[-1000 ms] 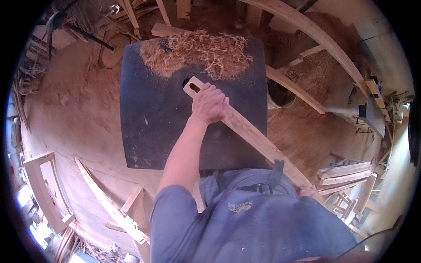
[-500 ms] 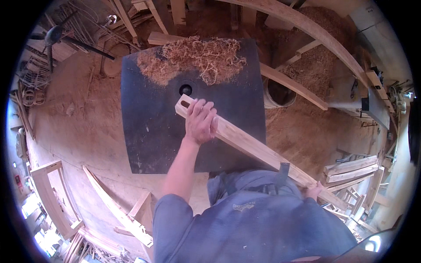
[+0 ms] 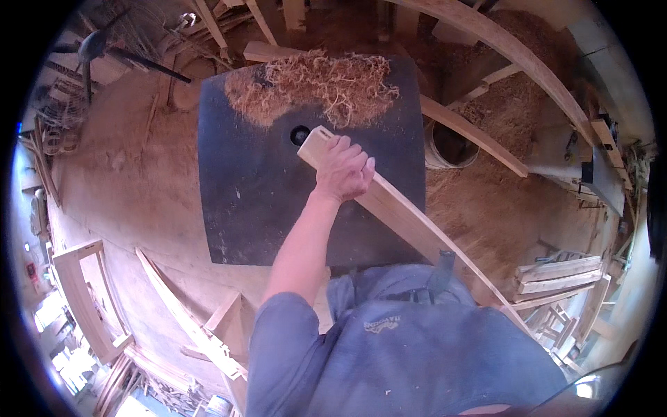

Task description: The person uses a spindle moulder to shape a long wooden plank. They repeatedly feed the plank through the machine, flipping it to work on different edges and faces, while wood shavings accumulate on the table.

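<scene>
A long pale wooden beam (image 3: 410, 219) slants from the middle of a dark machine table (image 3: 243, 187) down to the right, past my waist. My left hand (image 3: 344, 170) is closed over the beam near its upper end, fingers wrapped across the top edge. That end lies right beside a round dark spindle opening (image 3: 300, 135) in the table. A small slot shows in the narrow edge near the end. My right hand cannot be made out; the lower part of the beam and my body cover the place where it was.
Curly shavings and sawdust (image 3: 319, 83) are heaped along the table's far edge. Beyond its right side stand a bucket (image 3: 451, 146) and a wooden plank (image 3: 479, 135). Stacked timbers (image 3: 559, 274) lie at right. Curved wooden pieces (image 3: 184, 313) and a wooden frame (image 3: 87, 299) lie at left.
The beam has rolled about its length, so its broad face shows and the slot has turned to the upper edge. My left hand turned with it. The right hand has gone out of sight.
</scene>
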A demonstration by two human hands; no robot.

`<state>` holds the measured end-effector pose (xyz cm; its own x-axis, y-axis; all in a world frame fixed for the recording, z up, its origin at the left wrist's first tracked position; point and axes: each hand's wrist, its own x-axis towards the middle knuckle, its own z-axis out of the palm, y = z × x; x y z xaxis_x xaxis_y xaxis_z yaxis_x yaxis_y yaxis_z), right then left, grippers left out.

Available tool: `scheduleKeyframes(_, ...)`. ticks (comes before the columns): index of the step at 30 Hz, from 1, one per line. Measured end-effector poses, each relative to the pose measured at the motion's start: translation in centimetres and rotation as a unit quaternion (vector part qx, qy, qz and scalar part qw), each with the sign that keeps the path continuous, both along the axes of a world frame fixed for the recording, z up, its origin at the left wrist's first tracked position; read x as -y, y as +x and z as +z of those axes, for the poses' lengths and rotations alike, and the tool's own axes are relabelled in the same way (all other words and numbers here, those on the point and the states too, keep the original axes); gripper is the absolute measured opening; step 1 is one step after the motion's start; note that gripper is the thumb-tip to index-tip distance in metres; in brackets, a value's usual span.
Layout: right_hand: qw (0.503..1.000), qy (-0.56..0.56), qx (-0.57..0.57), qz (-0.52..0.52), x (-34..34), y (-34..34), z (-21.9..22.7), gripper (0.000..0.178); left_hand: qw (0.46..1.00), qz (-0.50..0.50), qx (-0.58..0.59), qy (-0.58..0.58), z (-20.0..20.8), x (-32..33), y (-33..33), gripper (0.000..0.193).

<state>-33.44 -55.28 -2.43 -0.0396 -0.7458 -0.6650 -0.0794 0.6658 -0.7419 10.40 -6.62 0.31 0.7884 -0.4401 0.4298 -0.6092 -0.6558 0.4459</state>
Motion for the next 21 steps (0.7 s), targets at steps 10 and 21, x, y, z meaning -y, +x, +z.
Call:
scheduleKeyframes(10, 1.000, -0.001, 0.001, 0.000, -2.4, 3.7, 1.5, 0.084, 0.998, 0.032, -0.007, -0.063, -2.3, 0.5, 2.7, 0.028)
scheduleKeyframes(21, 0.991, -0.015, 0.115, 0.066, -0.9, -1.4, -3.7, 0.085, 0.997, 0.046, -0.041, -0.048, -2.8, 0.1, 4.5, 0.028)
